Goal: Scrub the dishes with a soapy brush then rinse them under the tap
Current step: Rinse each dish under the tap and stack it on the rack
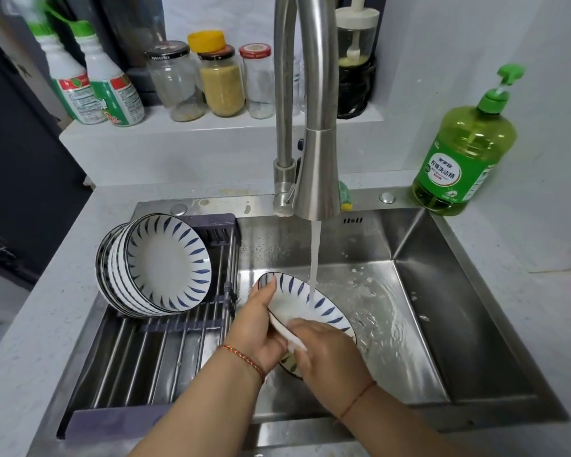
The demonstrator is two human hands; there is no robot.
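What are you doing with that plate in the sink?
A person is rinsing a blue-striped plate under the running tap. The left hand grips its rim, and the right hand rubs its near edge. Water runs onto the plate and pools in the sink. More matching plates lean in the rack on the left.

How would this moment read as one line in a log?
stage: rinsing | left hand: holds dish rim | right hand: rubs dish | tap: running | washed dishes: on rack
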